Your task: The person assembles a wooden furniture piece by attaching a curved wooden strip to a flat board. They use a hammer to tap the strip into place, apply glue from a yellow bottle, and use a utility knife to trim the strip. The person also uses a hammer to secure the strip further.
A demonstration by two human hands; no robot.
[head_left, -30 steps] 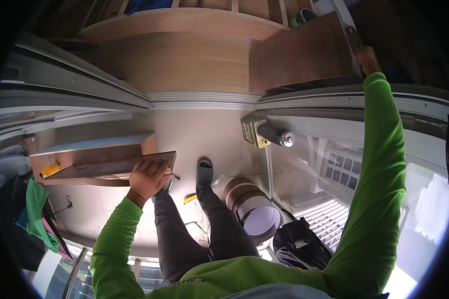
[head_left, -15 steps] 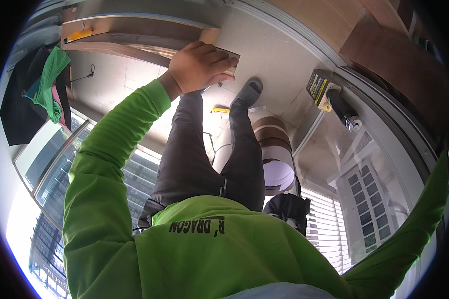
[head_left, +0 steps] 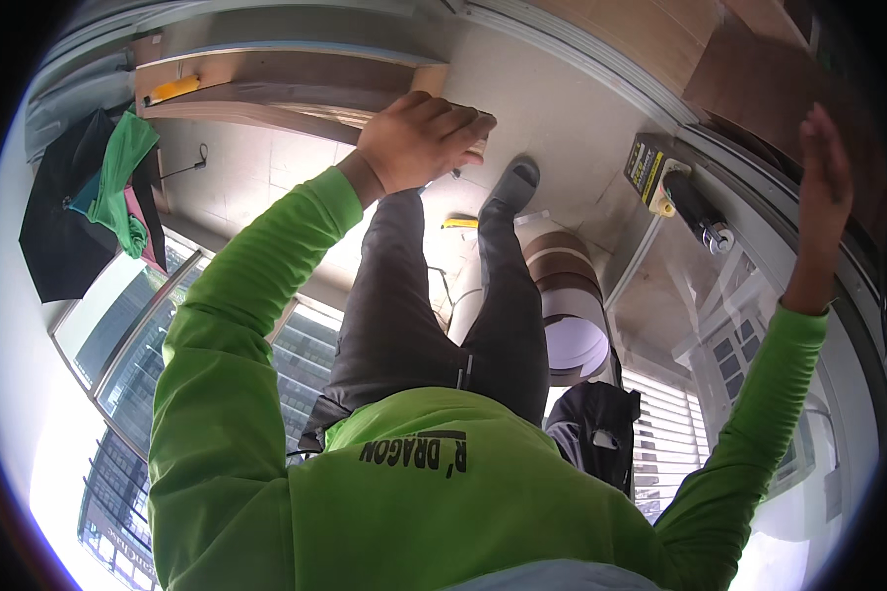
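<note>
My left hand [head_left: 422, 140] is closed around the end of a long wooden board [head_left: 310, 120], its fingers wrapped over the corner. That board forms the near side of a shallow wooden frame, or of boards laid together; which, I cannot tell. On its far left part lies a yellow-handled tool [head_left: 174, 89]. At the far right my right hand [head_left: 824, 187] is raised with its fingers stretched out, holding nothing. It is nearest to a brown panel [head_left: 749, 84] by the sliding door track; whether it touches the panel I cannot make out.
Rolled brown and white sheets [head_left: 567, 286] stand beside my leg. A boxed paint roller [head_left: 685, 202] lies by the door track [head_left: 601, 74]. A yellow tool [head_left: 459, 223] is on the floor near my feet. A black umbrella with green cloth [head_left: 118, 187] hangs at left.
My right hand has come into view at the right, raised with the arm. My left hand keeps its grip on the board. The whole view has shifted slightly.
</note>
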